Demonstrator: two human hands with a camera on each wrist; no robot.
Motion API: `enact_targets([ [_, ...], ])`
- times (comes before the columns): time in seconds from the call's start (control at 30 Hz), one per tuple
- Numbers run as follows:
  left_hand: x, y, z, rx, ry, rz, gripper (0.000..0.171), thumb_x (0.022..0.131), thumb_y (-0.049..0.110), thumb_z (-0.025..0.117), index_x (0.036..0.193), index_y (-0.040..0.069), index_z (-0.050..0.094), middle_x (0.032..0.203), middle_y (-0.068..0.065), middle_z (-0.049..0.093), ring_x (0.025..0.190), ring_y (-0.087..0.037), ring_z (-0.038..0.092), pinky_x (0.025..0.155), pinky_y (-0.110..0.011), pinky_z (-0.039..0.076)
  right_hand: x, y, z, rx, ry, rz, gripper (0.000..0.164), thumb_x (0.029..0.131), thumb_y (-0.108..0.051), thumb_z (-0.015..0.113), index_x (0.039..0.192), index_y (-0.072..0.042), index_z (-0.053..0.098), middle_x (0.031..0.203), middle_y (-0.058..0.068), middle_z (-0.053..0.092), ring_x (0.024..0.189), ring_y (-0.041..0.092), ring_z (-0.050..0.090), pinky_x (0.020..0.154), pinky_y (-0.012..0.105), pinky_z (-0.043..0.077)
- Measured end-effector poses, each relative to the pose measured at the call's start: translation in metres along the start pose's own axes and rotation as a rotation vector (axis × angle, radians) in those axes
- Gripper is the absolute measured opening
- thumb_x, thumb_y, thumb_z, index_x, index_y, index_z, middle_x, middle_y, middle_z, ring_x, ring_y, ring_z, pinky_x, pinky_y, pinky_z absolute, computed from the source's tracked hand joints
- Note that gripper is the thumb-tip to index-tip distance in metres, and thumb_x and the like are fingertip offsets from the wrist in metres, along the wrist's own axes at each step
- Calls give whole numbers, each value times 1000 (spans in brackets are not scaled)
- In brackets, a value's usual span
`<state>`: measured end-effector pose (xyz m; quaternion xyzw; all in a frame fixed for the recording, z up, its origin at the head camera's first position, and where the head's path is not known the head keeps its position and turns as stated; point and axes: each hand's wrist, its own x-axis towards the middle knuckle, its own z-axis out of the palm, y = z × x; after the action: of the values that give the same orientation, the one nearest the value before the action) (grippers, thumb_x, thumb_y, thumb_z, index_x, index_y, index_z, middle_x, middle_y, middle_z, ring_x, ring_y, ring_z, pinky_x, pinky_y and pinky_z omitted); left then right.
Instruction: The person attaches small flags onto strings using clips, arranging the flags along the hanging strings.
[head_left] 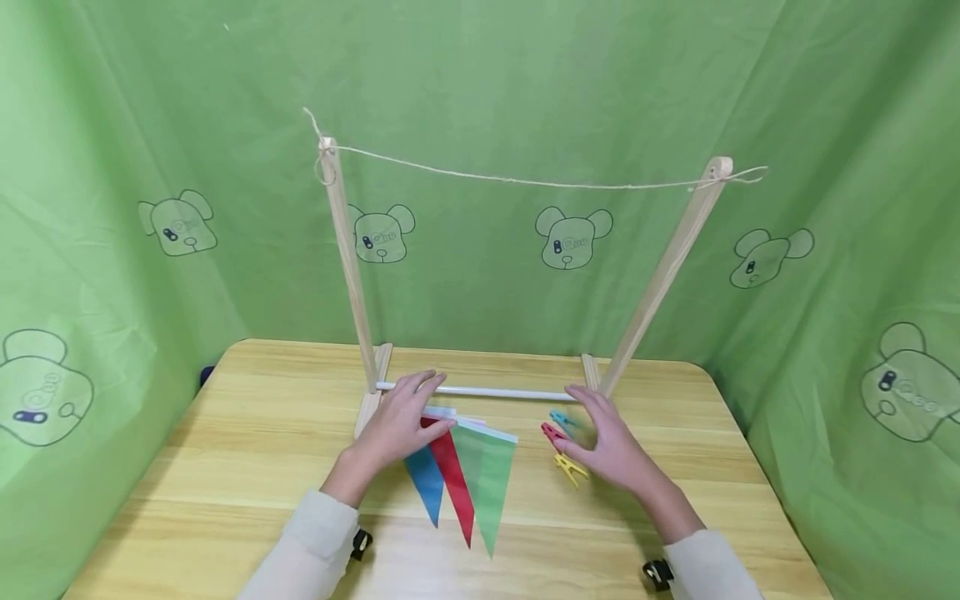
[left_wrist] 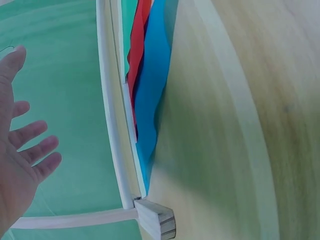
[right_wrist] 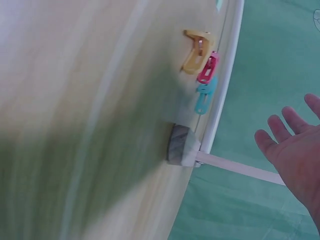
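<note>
My left hand (head_left: 401,423) is held above the table beside a fan of triangular pennants, its fingers relaxed and nothing in its grasp. The pennants are blue (head_left: 424,482), red (head_left: 453,471) and green (head_left: 487,479), each with a pale top edge, and they overlap one another. My right hand (head_left: 609,439), fingers spread, hovers over three clothespins: a blue clothespin (head_left: 562,419), a red clothespin (head_left: 552,432) and a yellow clothespin (head_left: 572,468). In the right wrist view, the yellow clothespin (right_wrist: 197,52) lies apart from that hand (right_wrist: 297,150).
A wooden frame stands behind the hands, with a left post (head_left: 348,267), a right post (head_left: 667,267) and a white rod (head_left: 502,392) low between them. A slack string (head_left: 517,180) spans the post tops. Green cloth (head_left: 480,83) surrounds the wooden table (head_left: 225,450).
</note>
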<state>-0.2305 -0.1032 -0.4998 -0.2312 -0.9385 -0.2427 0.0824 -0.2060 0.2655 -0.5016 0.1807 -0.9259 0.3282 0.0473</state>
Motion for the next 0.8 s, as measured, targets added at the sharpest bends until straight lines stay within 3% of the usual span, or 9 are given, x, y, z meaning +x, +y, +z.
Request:
enact_targets([
  [0.4,0,0,14,-153,7,-53,74,88,42,82,150,14,52,149,-12,54,138,-34,50,108,-53,51,-11,13,7,-37,-23,-28,77,86,-32,84,148,-5,46,144,18,52,134,41,50,110,65,43],
  [0.8,0,-4,33,-242,-48,-144,71,87,36,85,147,13,56,147,-12,55,136,-33,50,108,-49,52,-23,17,10,-30,-106,59,76,84,-42,85,139,0,52,135,15,58,123,38,59,106,58,49],
])
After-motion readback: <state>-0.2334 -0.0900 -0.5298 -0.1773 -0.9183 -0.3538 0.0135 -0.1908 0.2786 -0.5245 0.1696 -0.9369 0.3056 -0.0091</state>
